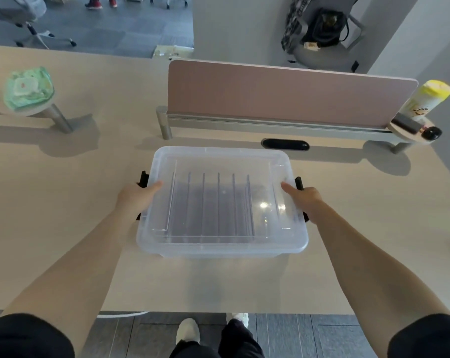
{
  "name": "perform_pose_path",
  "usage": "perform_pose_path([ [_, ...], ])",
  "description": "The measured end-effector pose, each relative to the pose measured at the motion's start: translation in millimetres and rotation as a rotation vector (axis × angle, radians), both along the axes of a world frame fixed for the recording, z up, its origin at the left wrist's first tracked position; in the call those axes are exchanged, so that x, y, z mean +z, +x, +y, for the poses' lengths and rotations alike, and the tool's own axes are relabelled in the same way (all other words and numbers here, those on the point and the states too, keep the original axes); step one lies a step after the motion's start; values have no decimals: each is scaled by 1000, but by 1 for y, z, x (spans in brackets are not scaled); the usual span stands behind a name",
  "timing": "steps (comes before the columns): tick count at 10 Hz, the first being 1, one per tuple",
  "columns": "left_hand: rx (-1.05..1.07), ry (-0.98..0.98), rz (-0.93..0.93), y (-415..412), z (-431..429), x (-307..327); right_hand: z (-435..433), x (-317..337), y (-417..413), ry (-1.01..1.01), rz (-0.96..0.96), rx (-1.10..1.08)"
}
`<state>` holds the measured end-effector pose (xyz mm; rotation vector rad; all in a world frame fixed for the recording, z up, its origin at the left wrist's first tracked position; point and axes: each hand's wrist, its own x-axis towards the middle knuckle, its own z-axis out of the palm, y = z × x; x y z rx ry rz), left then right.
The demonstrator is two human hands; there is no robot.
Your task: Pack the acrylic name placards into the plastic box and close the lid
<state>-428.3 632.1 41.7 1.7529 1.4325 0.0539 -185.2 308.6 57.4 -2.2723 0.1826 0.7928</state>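
Black sleeves and dark trousers are seen along the bottom of the frame, with white shoes on the grey floor between them. Two bare forearms are stretched up from the lower corners toward the centre. The plastic box (222, 202) is set on the pale bench (64, 228) at mid-frame, and its clear lid (218, 161) is laid on top. Acrylic name placards (218, 202) are seen through the lid, stood on edge in a row inside. The left hand (136, 196) is pressed against the box's left side, thumb laid over the lid's edge; the right hand (305, 196) is placed likewise on the right side. Both sets of fingers are curled down round the sides beside the black latches (143, 179), and how tightly they are closed cannot be told. A pink divider screen (283, 94) is stood behind the box. A green wipes pack (28, 87) is perched on a small round shelf at upper left, and a yellow-capped canister (427, 99) on another at upper right.
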Motion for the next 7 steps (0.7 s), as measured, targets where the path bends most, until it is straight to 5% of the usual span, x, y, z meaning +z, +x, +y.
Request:
perform_pose_path([
  [4, -155, 88, 26, 25, -16, 11, 34, 12, -9, -167, -59, 164],
  [6, -213, 188, 368, 39, -28, 15, 44, 11, -13, -373, -117, 287],
  [7, -224, 364, 327, 33, -49, 9, 45, 37, -11, -272, -191, 373],
])
